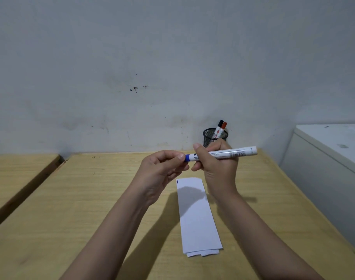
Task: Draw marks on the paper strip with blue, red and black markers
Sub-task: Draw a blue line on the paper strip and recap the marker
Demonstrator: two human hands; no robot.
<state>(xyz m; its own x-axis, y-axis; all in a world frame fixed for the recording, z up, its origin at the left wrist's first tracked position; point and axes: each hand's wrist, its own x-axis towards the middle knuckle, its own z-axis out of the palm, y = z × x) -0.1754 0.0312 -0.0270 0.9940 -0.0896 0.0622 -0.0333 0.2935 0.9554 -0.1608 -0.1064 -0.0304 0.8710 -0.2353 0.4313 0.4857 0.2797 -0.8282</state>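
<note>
Above the wooden table (71, 199), right hand (219, 166) grips blue marker (223, 154); left hand (162, 168) pinches its cap

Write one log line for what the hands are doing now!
right hand: holds blue marker | left hand: on cap end | paper strip: one blue mark

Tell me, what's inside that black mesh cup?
Two markers stand in the cup: one with a black cap, one with a red cap. The right hand hides the cup's bottom.

A plain home or office study corner: wooden desk (92, 199) against a stained white wall (132, 77) (mesh pen holder (212, 138) right of centre).
</note>
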